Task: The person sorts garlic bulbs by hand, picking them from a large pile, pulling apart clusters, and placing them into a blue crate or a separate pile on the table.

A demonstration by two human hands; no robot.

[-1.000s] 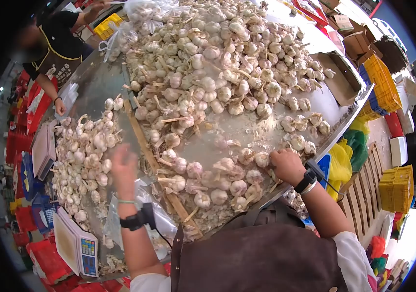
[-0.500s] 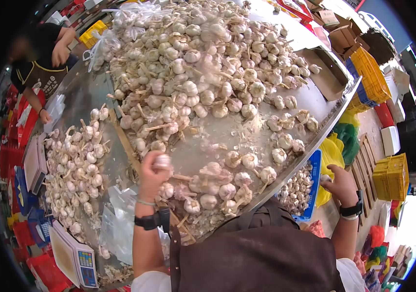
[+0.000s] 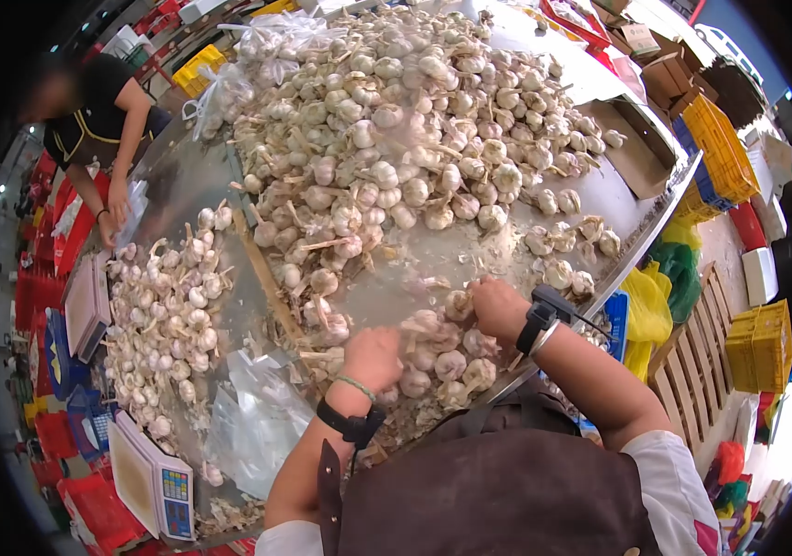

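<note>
On the metal table, my left hand [image 3: 373,358] is low over a small group of garlic bulbs [image 3: 451,365] near the front edge. Its back faces me, and its fingers are hidden, so I cannot see what is under them. My right hand [image 3: 500,309] is at the right side of the same group, its fingers curled against a garlic bulb [image 3: 458,305]. Beyond both hands rises a large heap of garlic [image 3: 386,139] with dry stems. Loose skins lie on the metal between the heap and the group.
A wooden strip [image 3: 266,269] separates a second garlic pile [image 3: 164,324] on the left. Plastic bags [image 3: 257,417] and a scale [image 3: 150,477] lie nearby. A co-worker [image 3: 104,130] stands far left. A blue crate [image 3: 616,324] sits past the table's right edge [image 3: 641,227].
My left hand, which held up a garlic bulb, has come down and right to the group. My right hand has moved from above the blue crate onto the table. The co-worker's hands have come together.
</note>
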